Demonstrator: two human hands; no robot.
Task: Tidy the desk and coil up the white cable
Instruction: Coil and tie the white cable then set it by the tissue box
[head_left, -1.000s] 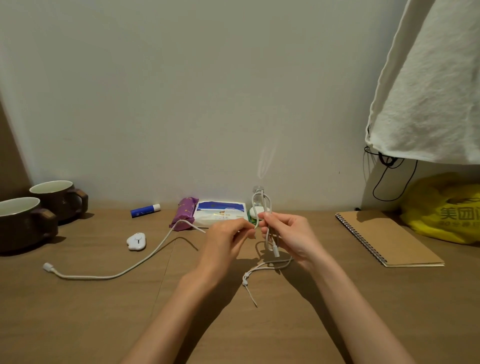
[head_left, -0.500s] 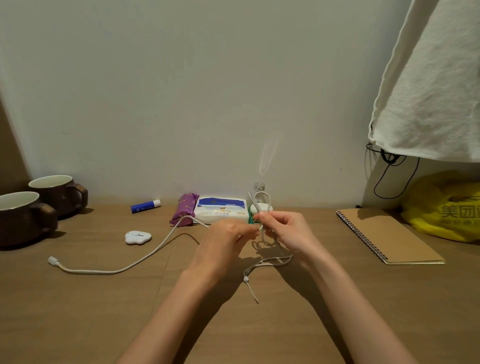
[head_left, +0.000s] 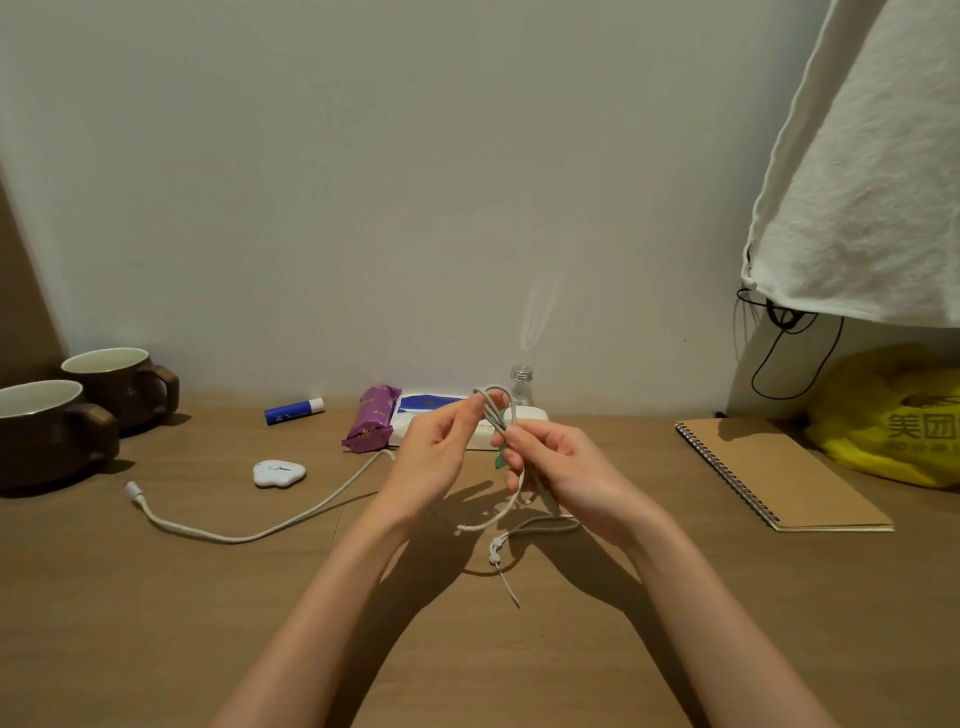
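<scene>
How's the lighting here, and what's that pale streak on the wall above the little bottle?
Head view: dim, warm light; the left hand and right hand, holding the cable, throw dark shadows on the desk. Head view: the streak is probably light bent through the bottle. Head view: the wide lens slants the edges.

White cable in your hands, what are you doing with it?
A person is coiling the white cable above the desk. The right hand grips a small bundle of loops, and the left hand pinches the top of the loop. A long stretch, plug end included, lies loose on the desk to the left, not yet wound in. Two brown mugs, a glue stick, a purple packet and a notebook sit around it.
</scene>
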